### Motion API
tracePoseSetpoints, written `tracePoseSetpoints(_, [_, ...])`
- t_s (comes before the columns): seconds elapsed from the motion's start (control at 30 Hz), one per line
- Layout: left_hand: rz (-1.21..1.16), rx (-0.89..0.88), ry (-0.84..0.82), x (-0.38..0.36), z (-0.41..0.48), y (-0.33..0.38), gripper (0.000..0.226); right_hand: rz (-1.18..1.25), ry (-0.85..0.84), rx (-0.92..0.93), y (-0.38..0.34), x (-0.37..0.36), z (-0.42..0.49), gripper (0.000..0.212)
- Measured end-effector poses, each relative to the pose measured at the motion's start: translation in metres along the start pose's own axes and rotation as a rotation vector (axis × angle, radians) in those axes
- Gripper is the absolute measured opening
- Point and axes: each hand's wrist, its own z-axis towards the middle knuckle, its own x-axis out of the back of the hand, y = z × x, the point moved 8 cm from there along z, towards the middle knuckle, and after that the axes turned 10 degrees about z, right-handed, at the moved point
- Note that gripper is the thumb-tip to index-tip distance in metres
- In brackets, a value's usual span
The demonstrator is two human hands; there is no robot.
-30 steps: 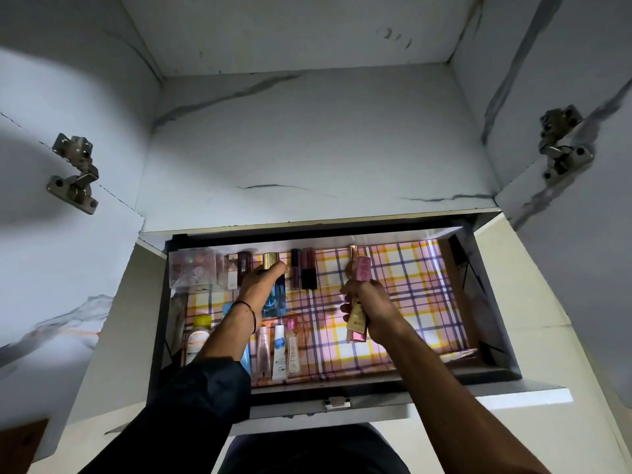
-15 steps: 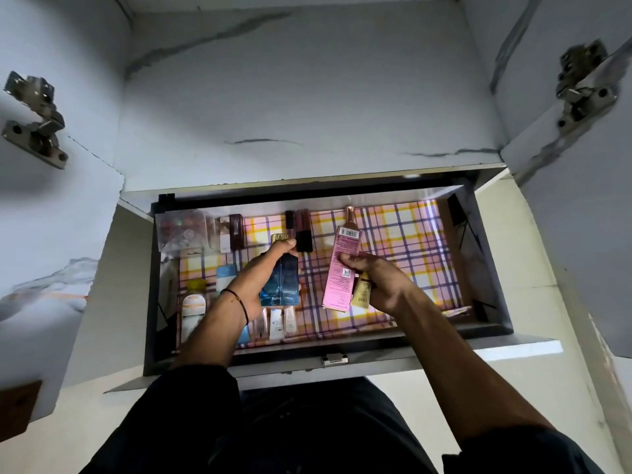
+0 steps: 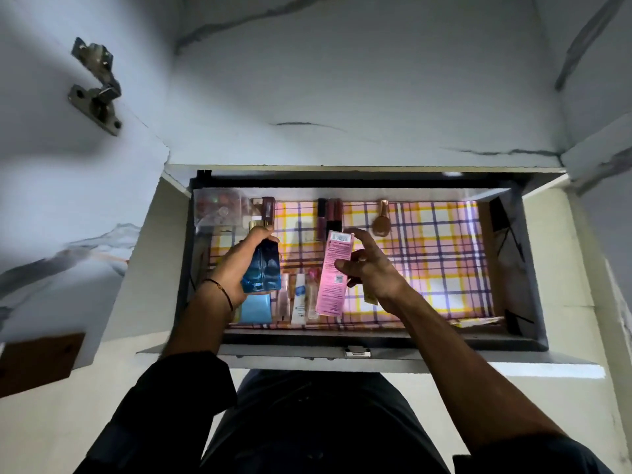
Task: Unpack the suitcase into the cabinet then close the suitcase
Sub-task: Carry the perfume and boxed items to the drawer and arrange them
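An open cabinet drawer (image 3: 533,302) lined with pink and yellow checked paper lies below me. My left hand (image 3: 239,265) grips a blue glass perfume bottle (image 3: 263,271) with a gold cap over the drawer's left part. My right hand (image 3: 371,268) holds a tall pink box (image 3: 333,275) upright near the middle, thumb and fingers round it, with a small gold item partly hidden under the palm. A small brown bottle (image 3: 382,222) lies on the liner at the back. The suitcase is out of sight.
A clear box of small items (image 3: 219,210) sits in the back left corner. Dark lip tubes (image 3: 328,217) lie at the back, several tubes (image 3: 301,299) and a light blue pack (image 3: 256,309) at the front left. Open cabinet doors with hinges (image 3: 95,87) stand on both sides.
The brown bottle now lies on the liner at the back, out of my right hand. The pink box stands more upright. My left hand has drawn the blue bottle slightly towards the front.
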Motion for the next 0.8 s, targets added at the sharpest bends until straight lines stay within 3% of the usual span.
tracePoseSetpoints(0.23, [-0.152,-0.04,0.05,0.052,-0.019,0.003,0.03,0.0,-0.079,-0.039,-0.005,-0.078,0.028,0.036])
tracePoseSetpoints(0.4, [-0.155,-0.099,0.036,0.077,-0.029,-0.006,0.033,-0.202,-0.124,-0.016,-0.009,-0.109,0.044,0.036])
tracePoseSetpoints(0.5, [-0.145,-0.082,0.026,0.08,-0.03,-0.01,0.037,-0.119,-0.098,-0.077,-0.003,-0.106,0.046,0.027])
tracePoseSetpoints(0.57, [-0.109,-0.067,-0.011,0.074,-0.03,-0.011,0.042,-0.032,-0.047,-0.118,-0.002,-0.099,0.044,0.019])
tracePoseSetpoints(0.63, [-0.036,-0.063,-0.067,0.067,-0.029,-0.012,0.048,0.056,-0.015,-0.131,-0.004,-0.098,0.041,0.027])
tracePoseSetpoints(0.73, [0.074,-0.053,-0.19,0.048,-0.027,-0.01,0.037,0.121,0.044,-0.121,-0.005,-0.097,0.041,0.034])
tracePoseSetpoints(0.8, [0.163,-0.043,-0.256,0.036,-0.027,-0.007,0.053,0.111,0.08,-0.147,-0.006,-0.096,0.041,0.036])
